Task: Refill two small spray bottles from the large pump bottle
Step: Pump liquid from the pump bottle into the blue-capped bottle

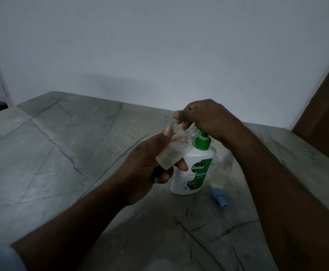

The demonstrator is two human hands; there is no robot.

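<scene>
Item 1: pump bottle [195, 173]. White plastic body, upright on the grey veined table [62, 143]. Green and white label reading "Dettol Original"; green pump collar [202, 142] on top.

Item 2: small spray bottle [171, 151]. Clear, uncapped, with a little pale liquid inside. It is tilted, with its open neck up against the pump bottle's green nozzle and its base out to the pump bottle's left. My left hand [146, 169] grips it, thumb along the upper side and fingers curled beneath.

Item 3: my right hand [204, 116]. It sits directly above the pump bottle, over the pump head, with fingers curled and thumb tip meeting forefinger. A thin clear strand shows just below the fingertips; I cannot tell what they hold, if anything.

Item 4: second small bottle [223, 169]. Clear, just to the right of the pump bottle and partly behind it. Its blue spray cap [219, 197] points toward me.
</scene>
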